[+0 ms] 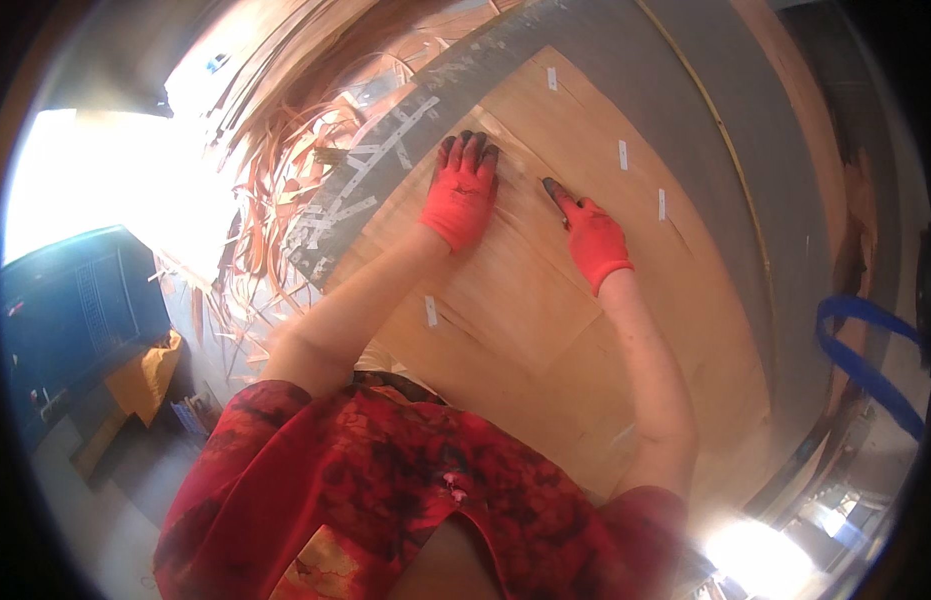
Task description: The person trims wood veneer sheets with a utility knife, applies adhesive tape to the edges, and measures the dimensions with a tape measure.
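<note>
A thin tan wood veneer sheet [525, 300] lies over a grey work table [725, 180], with short white tape strips [432, 311] stuck on it here and there. My left hand [462, 190], in a red glove with dark fingertips, rests flat on the sheet near its far left edge, fingers stretched out. To the right, my right hand [593, 235] in a matching glove is closed low over the veneer, its index finger pointing far and left. What it grips, if anything, is hidden by the glove. Faint seams run across the sheet between and below both hands.
More white tape pieces [357, 180] cling to the table's left border. Tangled veneer scraps [275, 215] pile beyond that edge. A yellow strip [720, 125] runs along the table's right side. A blue bin [75, 300] stands at left, and a blue loop [865, 360] hangs at right.
</note>
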Tool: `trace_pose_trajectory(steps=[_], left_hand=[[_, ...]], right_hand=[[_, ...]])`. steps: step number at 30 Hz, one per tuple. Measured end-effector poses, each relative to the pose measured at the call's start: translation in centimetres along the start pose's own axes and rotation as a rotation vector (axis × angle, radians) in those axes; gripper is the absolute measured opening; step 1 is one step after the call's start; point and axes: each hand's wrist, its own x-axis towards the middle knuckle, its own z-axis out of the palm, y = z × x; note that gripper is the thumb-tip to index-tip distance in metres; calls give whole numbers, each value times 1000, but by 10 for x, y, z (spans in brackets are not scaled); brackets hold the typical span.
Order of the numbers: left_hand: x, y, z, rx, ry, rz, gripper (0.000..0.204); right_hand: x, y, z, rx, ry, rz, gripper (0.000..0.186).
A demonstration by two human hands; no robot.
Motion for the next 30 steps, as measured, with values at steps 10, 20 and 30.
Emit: trace_pose_trajectory(steps=[10,20,30], left_hand=[[-2,-2,8,54,-21,46,43],[-4,0,16,92,46,71,37],[-4,-3,18,128,8,81,37]], right_hand=[[-58,46,21,2,4,98,75],[-113,74,47,58,87,170,71],[-179,52,110,206,274,344,61]])
